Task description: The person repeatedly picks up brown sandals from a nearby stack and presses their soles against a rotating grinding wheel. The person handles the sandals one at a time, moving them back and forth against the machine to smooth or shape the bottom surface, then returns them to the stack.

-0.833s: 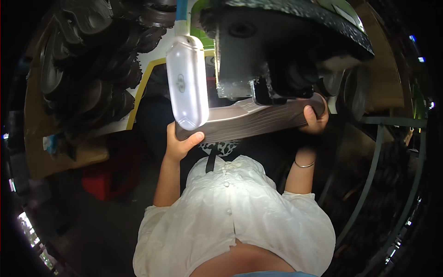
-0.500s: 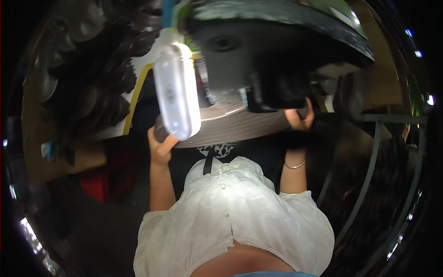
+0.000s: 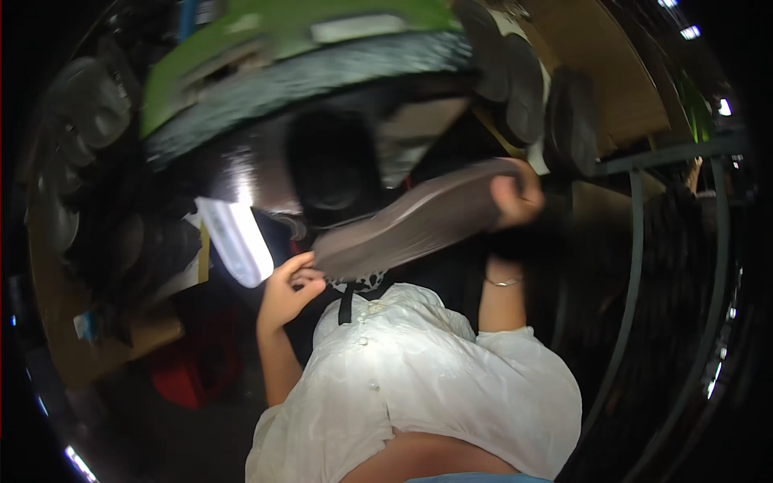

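Hands are meeting one piece at its two ends: the right hand (image 3: 519, 197) is clasping the right end, thumb across the near face, while the left hand (image 3: 291, 288) is resting with half-bent, partly spread fingers against or just beside the left end; whether it is gripping there, I cannot tell. Above them, a big green machine with a rough grey band and a dark underside (image 3: 278, 20) is filling the upper view, blurred. A white, buttoned, short-sleeved shirt (image 3: 443, 378) is showing below. Between the two, a long, brown, sole-shaped piece with faint side ridges (image 3: 419, 221) is hanging aslant, its right end higher in view, close to a rounded black part of the machine (image 3: 334, 173). A glowing white oblong lamp (image 3: 235, 241) is hanging near the left fingers.

With the left hold looking so slight, the piece could be dipping or slipping if the right grasp loosened; a careless lift or turn could be knocking it on the black part, or the left knuckles on the lamp.

Both forearms are reaching nearly straight up the view, the left fingers pointing inward, and a thin silvery bangle (image 3: 504, 282) is circling the right wrist
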The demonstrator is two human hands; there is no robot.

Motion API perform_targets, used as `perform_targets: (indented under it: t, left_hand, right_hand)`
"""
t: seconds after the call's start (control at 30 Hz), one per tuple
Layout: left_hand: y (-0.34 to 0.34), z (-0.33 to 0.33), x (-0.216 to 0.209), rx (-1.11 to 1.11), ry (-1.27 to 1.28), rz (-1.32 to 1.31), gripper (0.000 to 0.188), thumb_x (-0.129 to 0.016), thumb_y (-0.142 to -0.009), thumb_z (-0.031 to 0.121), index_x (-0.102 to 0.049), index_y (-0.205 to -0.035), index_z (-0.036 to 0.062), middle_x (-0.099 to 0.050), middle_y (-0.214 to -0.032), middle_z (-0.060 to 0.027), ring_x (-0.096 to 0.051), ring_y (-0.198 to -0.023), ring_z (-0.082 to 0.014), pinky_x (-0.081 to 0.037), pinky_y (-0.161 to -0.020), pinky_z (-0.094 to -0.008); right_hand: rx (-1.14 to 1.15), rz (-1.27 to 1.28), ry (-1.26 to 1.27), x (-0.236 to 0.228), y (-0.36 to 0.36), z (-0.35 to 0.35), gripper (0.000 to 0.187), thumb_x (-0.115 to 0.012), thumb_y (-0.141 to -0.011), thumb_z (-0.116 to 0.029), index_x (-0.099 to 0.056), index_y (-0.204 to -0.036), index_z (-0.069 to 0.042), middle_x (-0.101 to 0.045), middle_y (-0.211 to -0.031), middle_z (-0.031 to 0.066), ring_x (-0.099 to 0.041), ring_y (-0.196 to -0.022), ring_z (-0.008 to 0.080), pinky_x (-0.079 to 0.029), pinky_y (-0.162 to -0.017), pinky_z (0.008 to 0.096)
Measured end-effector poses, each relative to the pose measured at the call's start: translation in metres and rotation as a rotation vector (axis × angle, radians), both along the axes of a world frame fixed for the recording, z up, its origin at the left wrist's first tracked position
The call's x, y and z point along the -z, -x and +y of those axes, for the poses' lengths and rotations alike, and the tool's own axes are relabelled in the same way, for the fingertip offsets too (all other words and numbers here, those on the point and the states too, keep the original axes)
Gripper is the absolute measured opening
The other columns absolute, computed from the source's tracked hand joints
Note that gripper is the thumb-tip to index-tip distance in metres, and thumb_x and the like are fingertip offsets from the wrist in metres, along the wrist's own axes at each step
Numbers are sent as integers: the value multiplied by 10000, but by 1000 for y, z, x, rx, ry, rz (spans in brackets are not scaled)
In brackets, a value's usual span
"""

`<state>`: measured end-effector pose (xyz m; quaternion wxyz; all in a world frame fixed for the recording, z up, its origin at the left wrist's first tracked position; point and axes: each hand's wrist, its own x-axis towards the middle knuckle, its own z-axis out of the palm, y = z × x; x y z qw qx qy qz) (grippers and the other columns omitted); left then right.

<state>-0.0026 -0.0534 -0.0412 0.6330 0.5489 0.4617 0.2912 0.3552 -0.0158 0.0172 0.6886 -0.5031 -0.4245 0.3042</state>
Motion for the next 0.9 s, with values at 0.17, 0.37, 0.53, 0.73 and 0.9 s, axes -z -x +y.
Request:
perform_targets:
  t: [0.17,0.37,0.53,0.73,0.9]
  left_hand:
    - [-18,17,20,-286,-113,59,221,-505,-897,178,-621,-868,-8,-607,-944,-73,-564,-795,-125,-446,-676,-236]
    - [-19,63,-41,-458,-621,247,195,-618,-737,3,-607,-929,32,-588,-893,-88,-596,-761,-164,-479,-594,-258]
    - [44,125,-104,-930,-1283,812,258,-658,-740,108,-558,-969,45,-591,-903,-94,-568,-812,-265,-451,-692,-348]
    - [82,185,-156,-1313,-933,602,627,-723,-664,305,-358,-1077,6,-512,-970,-221,-535,-902,-349,-415,-807,-380]
    - [59,145,-183,-1389,-1284,380,473,-673,-635,49,-439,-1045,28,-474,-974,-99,-504,-874,-178,-427,-787,-298]
  right_hand:
    - [652,119,-335,-33,-54,8,342,-509,-855,-154,-490,-1126,52,-521,-1090,200,-539,-975,275,-484,-797,380]
    - [441,207,57,3,-76,48,397,-464,-894,-230,-426,-1244,-47,-547,-893,126,-523,-565,155,-417,-484,227]
    - [438,136,182,7,-47,49,456,-407,-919,-276,-339,-1301,-38,-444,-536,39,-363,-374,88,-307,-357,209]
    - [424,100,-56,13,-7,32,411,-401,-925,-167,-324,-1297,-10,-333,-455,-3,-288,-362,66,-260,-343,194]
    - [301,28,-7,22,-1,22,334,-407,-922,-121,-413,-1235,-3,-372,-484,-18,-311,-393,42,-271,-368,182]
